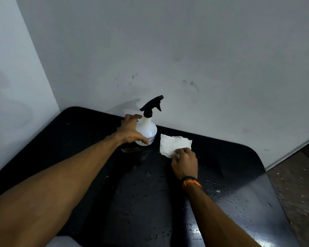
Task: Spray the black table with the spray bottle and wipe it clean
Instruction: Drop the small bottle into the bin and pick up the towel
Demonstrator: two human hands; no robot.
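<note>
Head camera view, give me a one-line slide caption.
Left hand at the spray bottle, right hand pinching a white wipe on the droplet-covered black table.

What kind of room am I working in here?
Probably a plain indoor corner, bare and utilitarian: a black table pushed against stained grey walls, with rough flooring alongside. Nothing shows the room's purpose.

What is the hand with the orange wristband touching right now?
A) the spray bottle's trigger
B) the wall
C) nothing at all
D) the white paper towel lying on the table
D: the right hand, the one with the orange wristband, has its fingers on the near edge of the white paper towel lying on the black table, while the left hand is at the spray bottle.
</note>
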